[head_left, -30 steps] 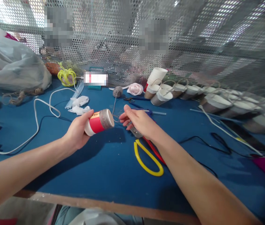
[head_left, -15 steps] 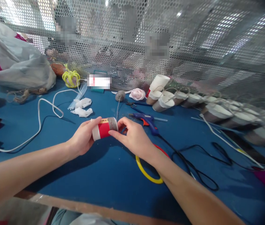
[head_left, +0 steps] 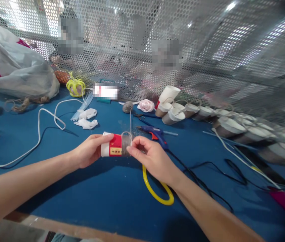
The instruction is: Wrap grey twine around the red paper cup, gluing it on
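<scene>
A white and red paper cup [head_left: 115,143] lies sideways in the air above the blue table, held by its left end in my left hand [head_left: 92,149]. Grey cord [head_left: 126,145] is wound round the cup's right end. From there a strand rises to a small grey ball of cord [head_left: 127,107] behind it. My right hand [head_left: 148,156] is closed at the cup's right end, thumb and fingers pinching the cord there; the fingertips are partly hidden. A blue glue gun [head_left: 154,131] lies just beyond my right hand, and a yellow ring [head_left: 154,190] lies under the wrist.
Several cord-wrapped paper cups [head_left: 174,116] line the back right. A perforated metal screen [head_left: 132,50] stands behind the table. White scraps [head_left: 87,123], a white cable [head_left: 39,124] and a plastic bag [head_left: 18,67] lie left. Black cable [head_left: 202,181] curls at right.
The cup has turned about its length, so its yellow label now faces nearer me. My right hand has shifted slightly right and down, and a loop of cord shows over the cup's end.
</scene>
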The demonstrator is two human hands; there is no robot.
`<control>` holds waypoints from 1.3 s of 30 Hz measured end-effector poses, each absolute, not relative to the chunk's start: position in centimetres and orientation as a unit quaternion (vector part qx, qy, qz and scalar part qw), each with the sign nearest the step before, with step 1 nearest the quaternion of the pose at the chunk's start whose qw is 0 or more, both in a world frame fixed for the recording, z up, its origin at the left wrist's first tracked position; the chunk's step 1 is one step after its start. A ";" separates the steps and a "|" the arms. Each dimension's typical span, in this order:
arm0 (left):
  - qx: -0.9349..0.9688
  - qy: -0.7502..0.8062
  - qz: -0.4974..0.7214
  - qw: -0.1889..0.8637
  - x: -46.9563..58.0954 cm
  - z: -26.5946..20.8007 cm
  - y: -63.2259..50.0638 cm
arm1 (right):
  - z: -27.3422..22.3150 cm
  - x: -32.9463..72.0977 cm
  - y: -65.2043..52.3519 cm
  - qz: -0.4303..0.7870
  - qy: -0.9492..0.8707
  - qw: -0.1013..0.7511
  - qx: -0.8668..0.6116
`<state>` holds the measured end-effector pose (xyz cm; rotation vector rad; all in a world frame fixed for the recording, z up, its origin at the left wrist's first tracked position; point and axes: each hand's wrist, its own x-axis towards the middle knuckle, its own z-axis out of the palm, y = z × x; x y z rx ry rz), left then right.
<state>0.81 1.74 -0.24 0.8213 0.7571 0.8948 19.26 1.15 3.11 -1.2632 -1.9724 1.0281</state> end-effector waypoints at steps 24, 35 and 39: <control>0.505 0.424 0.343 0.669 1.6 -0.1 0.4 | 3.5 18.9 4.2 0.497 -0.681 0.278 -0.461; 0.505 0.450 0.312 0.668 2.0 -0.6 0.4 | 4.2 12.7 7.4 0.471 -0.745 0.272 -0.386; 0.482 0.469 0.320 0.668 2.2 -0.8 0.5 | 3.9 11.7 8.5 0.479 -0.740 0.250 -0.400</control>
